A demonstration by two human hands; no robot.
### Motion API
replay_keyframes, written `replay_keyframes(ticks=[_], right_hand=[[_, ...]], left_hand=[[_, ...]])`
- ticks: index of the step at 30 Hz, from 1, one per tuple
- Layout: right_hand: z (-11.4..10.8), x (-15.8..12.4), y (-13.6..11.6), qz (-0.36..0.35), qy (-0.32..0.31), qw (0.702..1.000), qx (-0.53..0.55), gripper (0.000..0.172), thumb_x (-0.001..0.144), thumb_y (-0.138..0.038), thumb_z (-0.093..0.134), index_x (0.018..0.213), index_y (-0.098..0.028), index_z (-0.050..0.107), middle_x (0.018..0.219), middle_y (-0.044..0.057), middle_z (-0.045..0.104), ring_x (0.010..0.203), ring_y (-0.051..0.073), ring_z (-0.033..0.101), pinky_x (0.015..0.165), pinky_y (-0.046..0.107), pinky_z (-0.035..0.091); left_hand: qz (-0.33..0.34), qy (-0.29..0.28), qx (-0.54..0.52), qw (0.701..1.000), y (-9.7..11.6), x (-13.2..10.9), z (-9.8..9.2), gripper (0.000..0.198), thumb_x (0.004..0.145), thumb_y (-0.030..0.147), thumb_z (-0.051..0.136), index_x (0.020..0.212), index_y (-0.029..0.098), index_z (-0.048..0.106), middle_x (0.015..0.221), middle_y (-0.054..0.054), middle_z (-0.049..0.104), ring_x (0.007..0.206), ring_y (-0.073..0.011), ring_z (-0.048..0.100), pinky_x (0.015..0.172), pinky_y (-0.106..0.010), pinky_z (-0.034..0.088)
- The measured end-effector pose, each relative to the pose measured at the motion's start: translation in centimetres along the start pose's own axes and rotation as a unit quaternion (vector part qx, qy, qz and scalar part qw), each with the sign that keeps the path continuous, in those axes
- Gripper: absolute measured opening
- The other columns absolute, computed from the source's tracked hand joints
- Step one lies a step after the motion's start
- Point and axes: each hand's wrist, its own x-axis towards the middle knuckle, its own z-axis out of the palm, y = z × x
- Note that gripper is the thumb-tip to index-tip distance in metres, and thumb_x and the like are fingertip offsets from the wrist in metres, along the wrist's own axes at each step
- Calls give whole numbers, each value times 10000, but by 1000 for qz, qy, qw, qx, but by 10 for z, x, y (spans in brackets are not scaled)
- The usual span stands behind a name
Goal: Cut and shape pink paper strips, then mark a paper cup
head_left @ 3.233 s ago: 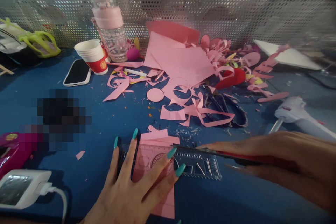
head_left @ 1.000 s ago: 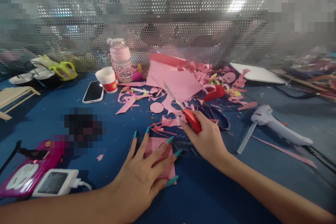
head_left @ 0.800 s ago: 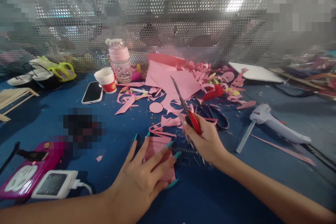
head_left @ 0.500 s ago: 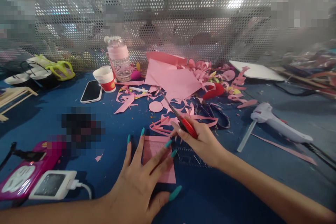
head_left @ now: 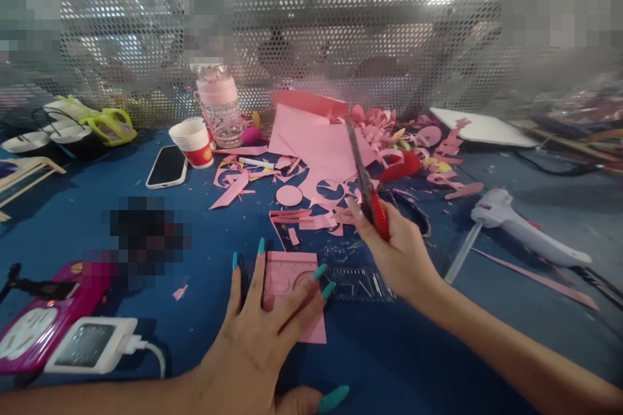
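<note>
My left hand [head_left: 257, 331] lies flat with its fingers spread, pressing on a clear stencil ruler [head_left: 360, 285] and the small pink paper rectangle [head_left: 311, 331] under it. The ruler runs out to the right past the paper. Above the ruler's right end, my right hand [head_left: 402, 259] is closed around a utility knife [head_left: 379, 215] with a red and black handle. Its long blade points up and away, apart from the small paper. Pink scraps [head_left: 316, 217] and a pink paper circle [head_left: 289, 195] lie just beyond my hands.
Large pink paper sheets [head_left: 326, 142] lie at the back, before a perforated metal screen [head_left: 311, 32]. To the right is a glue gun [head_left: 530, 230]. Paper cups [head_left: 192, 142], a phone [head_left: 167, 167], a pink bottle [head_left: 218, 104] and a white power bank [head_left: 92, 345] stand or lie to the left.
My right hand has moved right and lifted the knife, so its blade points more upright. The scraps beyond the ruler have shifted, with a small piece now lying loose. My left hand stays on the ruler.
</note>
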Motion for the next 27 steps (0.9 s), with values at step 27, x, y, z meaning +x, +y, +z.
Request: replay_keyframes(ticks=[27], right_hand=[[4,1,11,-84,4,996,18,238,847,-306,482,1050,-184,496,555,-49,531,430,97,490,519,242,425]], left_hand=[[-1,38,77,996,1,1,12,736,754,688,305,1379,308,221,1446,45,262,1263,-479,45,947,-668,-58]])
